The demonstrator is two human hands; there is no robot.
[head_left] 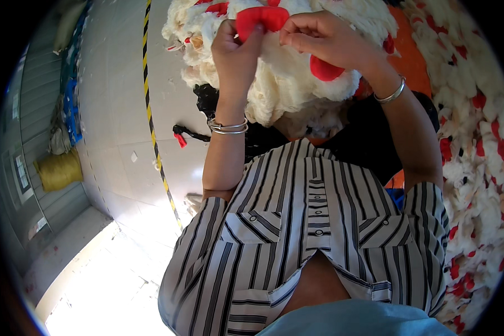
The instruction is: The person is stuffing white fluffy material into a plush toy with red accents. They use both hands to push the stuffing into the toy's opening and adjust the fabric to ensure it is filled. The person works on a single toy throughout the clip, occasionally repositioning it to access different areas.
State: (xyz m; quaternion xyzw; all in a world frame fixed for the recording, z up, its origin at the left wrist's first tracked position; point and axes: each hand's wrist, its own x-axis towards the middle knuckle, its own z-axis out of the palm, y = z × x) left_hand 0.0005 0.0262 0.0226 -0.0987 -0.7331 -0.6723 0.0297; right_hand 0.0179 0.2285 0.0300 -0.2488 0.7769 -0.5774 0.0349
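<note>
At the top of the head view, my left hand (235,53) pinches a red plush fabric piece (270,18) between thumb and fingers. My right hand (327,40) is beside the piece's right end, its fingertips drawn together; whatever they hold, if anything, is too small to make out. Both hands are raised over a large heap of cream-white plush pieces (274,95) with red parts among them. Another red part (325,68) shows on the heap just below my right hand.
More white and red plush pieces (470,185) are piled along the right side. An orange surface (411,53) lies behind my right arm. Yellow-black tape (149,106) runs along the grey floor (115,73) at left. A yellow bundle (59,171) sits by the wall.
</note>
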